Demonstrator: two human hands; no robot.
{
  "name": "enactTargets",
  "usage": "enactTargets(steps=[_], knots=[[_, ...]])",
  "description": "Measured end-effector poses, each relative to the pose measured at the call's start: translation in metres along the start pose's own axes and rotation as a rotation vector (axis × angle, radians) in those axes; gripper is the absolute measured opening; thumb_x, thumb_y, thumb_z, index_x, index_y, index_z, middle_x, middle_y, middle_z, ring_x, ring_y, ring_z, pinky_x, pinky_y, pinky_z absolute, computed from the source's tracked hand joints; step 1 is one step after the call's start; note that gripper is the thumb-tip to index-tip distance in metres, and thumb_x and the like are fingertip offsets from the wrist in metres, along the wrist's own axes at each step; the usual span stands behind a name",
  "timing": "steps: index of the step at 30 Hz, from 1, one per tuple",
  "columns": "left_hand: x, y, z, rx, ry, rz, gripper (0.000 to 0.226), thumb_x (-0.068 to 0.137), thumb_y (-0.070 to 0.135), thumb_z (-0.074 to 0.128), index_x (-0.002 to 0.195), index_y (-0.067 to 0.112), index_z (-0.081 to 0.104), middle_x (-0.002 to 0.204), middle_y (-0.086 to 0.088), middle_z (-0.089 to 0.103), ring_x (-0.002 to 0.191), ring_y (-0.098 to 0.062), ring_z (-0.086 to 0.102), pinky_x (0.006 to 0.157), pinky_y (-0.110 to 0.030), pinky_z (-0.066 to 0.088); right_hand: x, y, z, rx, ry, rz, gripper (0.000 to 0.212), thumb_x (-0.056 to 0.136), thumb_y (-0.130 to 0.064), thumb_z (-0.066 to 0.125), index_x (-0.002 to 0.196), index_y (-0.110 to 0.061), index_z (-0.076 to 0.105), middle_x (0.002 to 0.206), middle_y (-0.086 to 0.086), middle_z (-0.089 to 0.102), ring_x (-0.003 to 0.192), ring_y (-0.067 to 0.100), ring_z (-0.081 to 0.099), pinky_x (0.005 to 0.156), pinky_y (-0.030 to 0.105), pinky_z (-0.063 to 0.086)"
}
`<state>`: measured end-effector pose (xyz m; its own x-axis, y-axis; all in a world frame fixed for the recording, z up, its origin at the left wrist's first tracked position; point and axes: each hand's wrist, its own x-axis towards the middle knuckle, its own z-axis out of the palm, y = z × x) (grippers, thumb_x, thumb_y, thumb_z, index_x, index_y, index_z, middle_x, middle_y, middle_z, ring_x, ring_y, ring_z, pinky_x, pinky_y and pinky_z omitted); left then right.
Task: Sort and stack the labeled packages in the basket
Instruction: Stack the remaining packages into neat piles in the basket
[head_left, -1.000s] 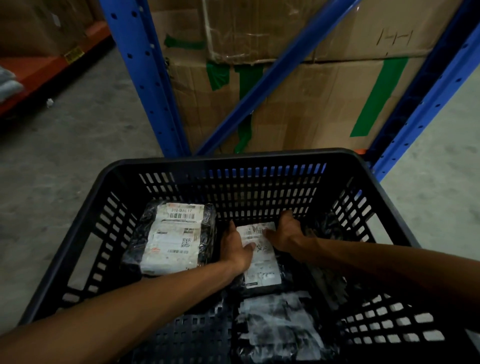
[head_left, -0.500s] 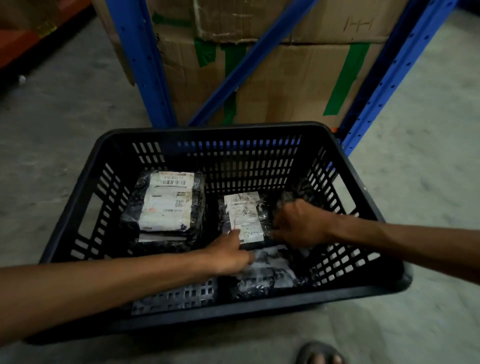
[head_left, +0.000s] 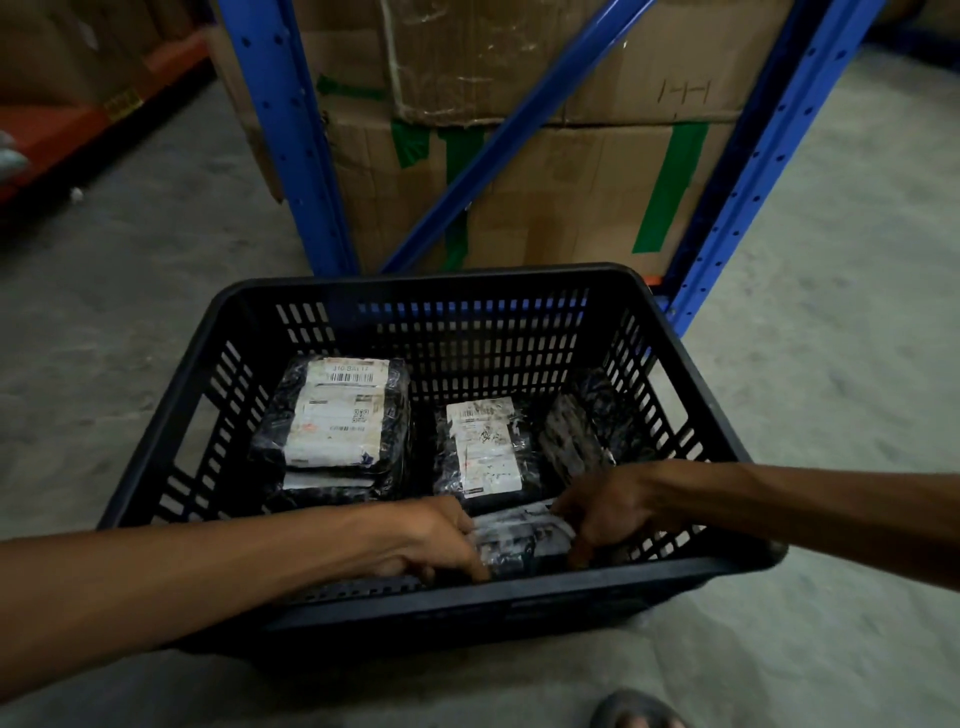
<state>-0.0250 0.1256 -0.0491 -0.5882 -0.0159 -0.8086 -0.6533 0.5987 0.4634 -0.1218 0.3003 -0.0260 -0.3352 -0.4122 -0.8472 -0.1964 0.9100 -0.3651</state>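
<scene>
A black slatted plastic basket (head_left: 431, 278) stands on the concrete floor. Inside at the left lies a stack of black-wrapped packages (head_left: 337, 415) with white labels facing up. A single labeled package (head_left: 483, 447) lies in the middle. Another dark package (head_left: 571, 436) leans against the right wall. At the near wall, a crumpled black-and-white package (head_left: 519, 535) sits between my hands. My left hand (head_left: 436, 540) grips its left end and my right hand (head_left: 608, 509) grips its right end. Its label is hidden.
Blue steel rack uprights (head_left: 291, 135) and a diagonal brace stand right behind the basket, with taped cardboard boxes (head_left: 571, 171) on the rack. An orange shelf (head_left: 78, 119) runs along the far left. A sandaled foot (head_left: 634, 714) shows at the bottom edge.
Both hands have left the middle labeled package and drawn back to the near wall, closing on the crumpled package there. The view has pulled back from the basket.
</scene>
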Motion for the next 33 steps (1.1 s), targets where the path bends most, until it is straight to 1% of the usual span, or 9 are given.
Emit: enactTargets(steps=[2,5,9,11,14,21,26,29,33], knots=[[-0.009,0.001,-0.019,-0.115,-0.039,-0.001,0.052,0.074,0.008,0.082,0.122,0.012,0.064,0.115,-0.01,0.068,0.082,-0.013,0.062,0.058,-0.021,0.048,-0.003,0.003,-0.012,0.072,0.015,-0.047,0.039,0.076,-0.005,0.08,0.113,-0.001,0.068,0.102,0.012,0.073,0.089,0.022,0.066,0.08,0.029,0.054],[-0.026,0.0,-0.051,-0.29,-0.03,0.01,0.054,0.068,0.013,0.087,0.116,-0.001,0.068,0.117,-0.017,0.074,0.101,-0.025,0.069,0.06,-0.025,0.056,-0.015,0.004,-0.038,0.208,0.09,-0.053,0.036,0.076,-0.026,0.084,0.101,-0.003,0.073,0.074,0.007,0.064,0.057,0.012,0.054,0.048,0.018,0.039],[-0.034,-0.001,-0.077,-0.457,0.187,0.052,0.043,0.07,0.053,0.078,0.092,0.017,0.078,0.06,0.003,0.073,0.056,-0.014,0.061,0.048,-0.022,0.035,-0.026,0.003,-0.062,0.44,0.39,-0.071,0.049,0.08,-0.056,0.07,0.065,-0.01,0.07,0.045,-0.002,0.055,0.036,0.011,0.044,0.038,0.019,0.032],[-0.03,0.002,-0.081,-0.528,0.289,0.076,0.05,0.069,0.06,0.077,0.093,0.017,0.076,0.052,0.006,0.065,0.051,-0.012,0.054,0.045,-0.022,0.033,-0.025,-0.003,-0.064,0.448,0.492,-0.116,0.041,0.082,-0.054,0.069,0.067,-0.016,0.069,0.055,-0.003,0.063,0.046,0.011,0.056,0.042,0.019,0.043],[-0.019,0.008,-0.074,-0.591,0.396,0.091,0.076,0.072,0.062,0.074,0.122,0.006,0.065,0.086,-0.007,0.07,0.063,-0.017,0.054,0.048,-0.025,0.037,-0.015,-0.012,-0.054,0.493,0.532,-0.149,0.029,0.082,-0.044,0.074,0.094,-0.018,0.072,0.094,0.0,0.074,0.079,0.014,0.067,0.063,0.026,0.055],[0.001,0.028,-0.076,-0.804,0.501,0.015,0.078,0.081,0.064,0.063,0.131,0.005,0.061,0.132,-0.02,0.065,0.119,-0.039,0.062,0.087,-0.039,0.05,0.02,-0.004,-0.045,0.771,0.646,-0.344,0.054,0.076,-0.017,0.083,0.12,-0.015,0.051,0.105,0.006,0.074,0.092,0.02,0.074,0.078,0.039,0.063],[0.024,0.047,-0.074,-0.676,0.487,0.042,0.039,0.093,0.026,0.064,0.123,0.005,0.054,0.129,-0.01,0.062,0.107,-0.025,0.062,0.088,-0.035,0.052,0.05,-0.016,-0.062,0.387,0.948,-0.209,0.045,0.078,-0.035,0.079,0.115,-0.016,0.062,0.105,-0.001,0.072,0.088,0.015,0.066,0.062,0.016,0.046],[0.038,0.054,-0.073,-0.535,0.586,0.035,0.036,0.09,0.006,0.062,0.126,0.004,0.057,0.125,-0.012,0.067,0.084,-0.017,0.059,0.071,-0.025,0.05,0.069,-0.024,-0.07,0.228,0.965,-0.201,0.043,0.083,-0.039,0.072,0.116,-0.012,0.064,0.113,0.009,0.073,0.103,0.025,0.068,0.074,0.019,0.043],[0.056,0.05,-0.07,-0.333,0.535,0.062,0.092,0.087,0.004,0.059,0.161,0.012,0.005,0.118,-0.002,0.067,0.088,-0.011,0.058,0.072,-0.024,0.052,0.085,-0.029,-0.076,0.16,0.864,-0.139,0.042,0.086,-0.037,0.07,0.118,-0.011,0.066,0.119,0.013,0.072,0.107,0.028,0.068,0.077,0.025,0.051]])
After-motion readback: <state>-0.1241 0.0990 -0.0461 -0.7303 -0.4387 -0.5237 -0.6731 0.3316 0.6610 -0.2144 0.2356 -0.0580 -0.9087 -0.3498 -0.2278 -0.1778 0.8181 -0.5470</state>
